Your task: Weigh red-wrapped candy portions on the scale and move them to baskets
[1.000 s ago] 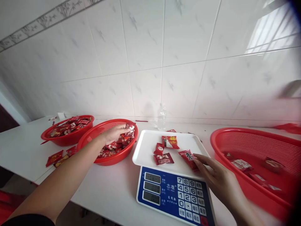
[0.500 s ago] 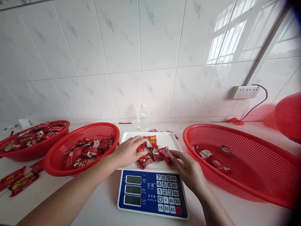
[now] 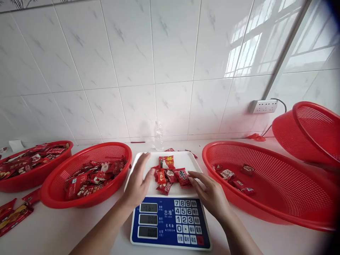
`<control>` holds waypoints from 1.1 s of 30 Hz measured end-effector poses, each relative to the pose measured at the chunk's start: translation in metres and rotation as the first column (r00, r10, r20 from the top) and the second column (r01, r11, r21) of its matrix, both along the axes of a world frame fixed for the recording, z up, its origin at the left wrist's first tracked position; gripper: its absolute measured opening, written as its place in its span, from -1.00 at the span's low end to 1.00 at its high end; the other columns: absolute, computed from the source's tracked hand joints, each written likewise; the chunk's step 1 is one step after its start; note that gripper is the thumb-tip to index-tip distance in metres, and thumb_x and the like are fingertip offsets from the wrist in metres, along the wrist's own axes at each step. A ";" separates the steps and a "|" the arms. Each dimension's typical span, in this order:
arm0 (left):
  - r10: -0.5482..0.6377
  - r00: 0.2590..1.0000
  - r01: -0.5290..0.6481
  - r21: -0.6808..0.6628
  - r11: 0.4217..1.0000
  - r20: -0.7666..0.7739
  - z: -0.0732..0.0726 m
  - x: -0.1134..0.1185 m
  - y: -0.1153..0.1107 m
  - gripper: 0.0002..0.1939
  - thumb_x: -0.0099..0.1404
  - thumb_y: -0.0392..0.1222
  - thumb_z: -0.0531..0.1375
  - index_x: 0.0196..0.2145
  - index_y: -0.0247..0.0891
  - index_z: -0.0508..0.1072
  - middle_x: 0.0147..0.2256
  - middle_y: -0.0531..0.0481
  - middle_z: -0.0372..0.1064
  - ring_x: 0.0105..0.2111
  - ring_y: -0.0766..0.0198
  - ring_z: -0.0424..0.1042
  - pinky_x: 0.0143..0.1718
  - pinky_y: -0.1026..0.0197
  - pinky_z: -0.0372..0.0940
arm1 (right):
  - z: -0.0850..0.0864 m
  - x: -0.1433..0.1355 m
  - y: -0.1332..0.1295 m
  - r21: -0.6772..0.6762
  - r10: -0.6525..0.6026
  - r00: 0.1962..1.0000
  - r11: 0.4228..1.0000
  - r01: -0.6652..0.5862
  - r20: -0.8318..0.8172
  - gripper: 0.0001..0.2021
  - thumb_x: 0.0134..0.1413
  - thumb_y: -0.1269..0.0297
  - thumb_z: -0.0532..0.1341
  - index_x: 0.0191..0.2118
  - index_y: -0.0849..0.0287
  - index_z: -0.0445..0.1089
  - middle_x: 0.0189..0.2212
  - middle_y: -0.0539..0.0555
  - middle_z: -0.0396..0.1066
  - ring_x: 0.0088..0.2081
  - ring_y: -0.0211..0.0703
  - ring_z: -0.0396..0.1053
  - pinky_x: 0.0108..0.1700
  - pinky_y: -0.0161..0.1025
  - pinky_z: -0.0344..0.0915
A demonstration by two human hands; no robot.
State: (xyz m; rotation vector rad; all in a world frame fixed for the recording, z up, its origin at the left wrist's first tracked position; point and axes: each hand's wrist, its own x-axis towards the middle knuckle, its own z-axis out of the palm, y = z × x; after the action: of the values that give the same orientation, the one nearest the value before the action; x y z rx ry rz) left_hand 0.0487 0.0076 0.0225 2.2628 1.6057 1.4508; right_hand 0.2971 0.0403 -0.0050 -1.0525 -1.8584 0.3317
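Note:
Several red snack packets lie in the white tray [image 3: 188,161] of a blue digital scale [image 3: 170,221]. One red packet [image 3: 182,177] with a large dark character is at the right of the group. A red-and-yellow packet [image 3: 166,162] lies at the back, and a small orange-red packet [image 3: 160,176] sits at the left. My left hand [image 3: 138,180] is open over the tray's left edge, thumb apart from the fingers, holding nothing. My right hand [image 3: 209,193] has its fingers apart at the right edge of the dark-lettered packet; whether the fingertips touch it is unclear.
Red baskets of packets [image 3: 90,203] [image 3: 37,179] stand at the left, with loose packets [image 3: 16,216] before them. A larger red basket [image 3: 265,209] holding several packets is on the right, near a tilted basket [image 3: 284,124]. A clear bottle [image 3: 158,136] stands behind the tray.
My left hand has drawn back left from the packets and opened. My right hand has loosened from the dark-lettered packet, which now lies flatter in the tray. The view has shifted slightly rightward.

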 end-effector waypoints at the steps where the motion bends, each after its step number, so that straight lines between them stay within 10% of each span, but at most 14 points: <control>1: 0.032 0.998 -0.038 0.108 0.993 0.053 -0.004 -0.005 -0.005 -0.54 0.42 -0.09 -0.02 0.24 -0.08 0.10 0.23 -0.13 0.15 0.24 0.09 0.11 0.21 -0.07 0.10 | -0.001 0.000 0.001 0.001 -0.013 1.000 1.000 0.013 -0.013 -0.71 0.19 0.10 0.07 -0.19 0.10 0.48 -0.22 0.12 0.55 -0.20 -0.05 0.51 -0.29 -0.22 0.46; 8: 0.067 0.987 -0.115 0.352 0.929 0.146 -0.039 -0.044 -0.026 -0.62 0.39 -0.26 0.02 0.15 -0.17 0.22 0.05 -0.15 0.28 0.11 0.13 0.25 0.13 0.01 0.18 | -0.008 0.000 0.009 -0.025 -0.085 0.996 0.996 0.086 0.022 -0.70 0.16 0.05 0.09 -0.22 0.10 0.48 -0.24 0.13 0.55 -0.21 -0.03 0.51 -0.22 -0.18 0.45; 20: 0.086 0.955 -0.122 0.112 0.986 0.285 -0.056 -0.042 -0.021 -0.75 0.40 -0.19 0.00 0.00 -0.16 0.31 -0.05 -0.10 0.39 0.02 0.17 0.35 0.02 0.09 0.28 | 0.037 -0.041 0.001 -0.303 0.251 0.830 0.947 -0.105 0.498 -0.42 0.05 0.02 0.23 0.21 -0.01 0.24 0.29 0.11 0.06 0.27 0.15 0.03 0.20 0.10 0.13; 33: 0.085 0.933 -0.107 0.045 0.993 0.351 -0.054 -0.045 -0.022 -0.74 0.40 -0.09 0.00 -0.05 -0.18 0.36 -0.05 -0.11 0.40 0.02 0.13 0.35 0.00 0.06 0.27 | 0.040 -0.041 0.026 -0.230 0.284 0.837 0.953 -0.196 0.468 -0.56 0.15 0.51 -0.03 0.06 0.07 0.38 0.08 0.12 0.36 0.08 -0.05 0.32 0.08 -0.04 0.29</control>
State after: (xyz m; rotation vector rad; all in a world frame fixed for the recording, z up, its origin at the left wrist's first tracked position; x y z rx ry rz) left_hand 0.0036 -0.0145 -0.0313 1.8363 1.5945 1.8254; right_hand 0.2559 0.0660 0.0346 -1.0901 -2.4787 0.4024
